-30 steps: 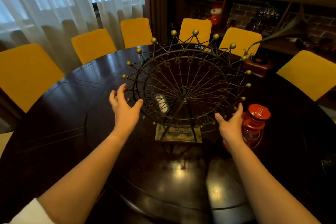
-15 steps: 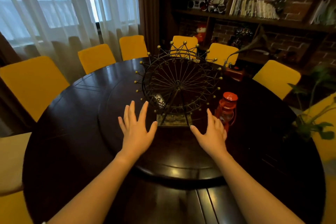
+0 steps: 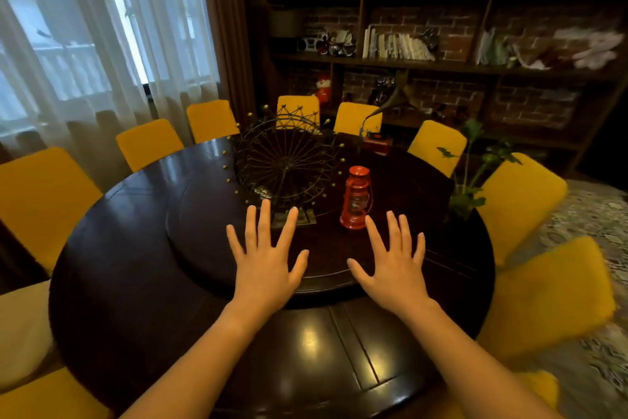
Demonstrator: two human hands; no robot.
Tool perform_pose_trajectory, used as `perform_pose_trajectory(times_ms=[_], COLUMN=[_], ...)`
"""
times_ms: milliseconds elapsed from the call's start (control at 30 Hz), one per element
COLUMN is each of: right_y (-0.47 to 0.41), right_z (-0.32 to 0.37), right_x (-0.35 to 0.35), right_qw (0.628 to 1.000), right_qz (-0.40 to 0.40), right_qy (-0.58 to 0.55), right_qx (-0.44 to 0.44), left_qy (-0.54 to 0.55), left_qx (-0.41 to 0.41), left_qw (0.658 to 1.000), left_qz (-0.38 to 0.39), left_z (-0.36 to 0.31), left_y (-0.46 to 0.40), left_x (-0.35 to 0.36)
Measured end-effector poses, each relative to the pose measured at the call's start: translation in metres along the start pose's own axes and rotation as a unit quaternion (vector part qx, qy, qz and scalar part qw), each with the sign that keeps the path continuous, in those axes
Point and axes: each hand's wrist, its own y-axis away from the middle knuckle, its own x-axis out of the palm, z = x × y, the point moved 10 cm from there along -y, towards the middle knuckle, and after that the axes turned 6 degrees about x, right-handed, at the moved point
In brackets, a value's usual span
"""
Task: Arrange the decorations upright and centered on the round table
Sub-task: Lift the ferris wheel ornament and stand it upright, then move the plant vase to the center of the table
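Observation:
A dark wire Ferris-wheel ornament [image 3: 285,163] with gold balls stands upright on its flat base near the middle of the round dark table [image 3: 136,282]. A red lantern [image 3: 356,197] stands upright just to its right. A small red gramophone [image 3: 378,141] with a horn sits at the table's far side. My left hand [image 3: 266,259] hovers open, fingers spread, in front of the wheel's base. Spread the same way, my right hand [image 3: 394,262] is in front of the lantern. Neither hand touches anything.
Yellow chairs [image 3: 44,201] ring the table. A green plant [image 3: 472,177] stands at the table's right edge. The raised turntable disc [image 3: 204,248] carries the ornaments. A bookshelf [image 3: 441,58] fills the back wall and curtains [image 3: 102,44] hang at left.
Both hands let go of the wheel's rim and pulled back toward me with fingers spread. The view has backed away and risen, showing more of the table and shelves.

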Motion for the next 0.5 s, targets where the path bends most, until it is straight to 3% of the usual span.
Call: perform_pose_trajectory(times_ms=[200, 500], right_y=[0.03, 0.071], right_z=[-0.098, -0.354], right_x=[-0.052, -0.092], right_qw=[0.999, 0.989], right_qz=[-0.011, 0.06], right_qy=[0.008, -0.036], right_qx=[0.043, 0.131], left_qy=[0.077, 0.209], left_qx=[0.018, -0.003], left_qw=[0.997, 0.978], left_qz=[-0.021, 0.024], left_z=[-0.101, -0.324], left_y=[-0.005, -0.01], left_x=[-0.003, 0.092])
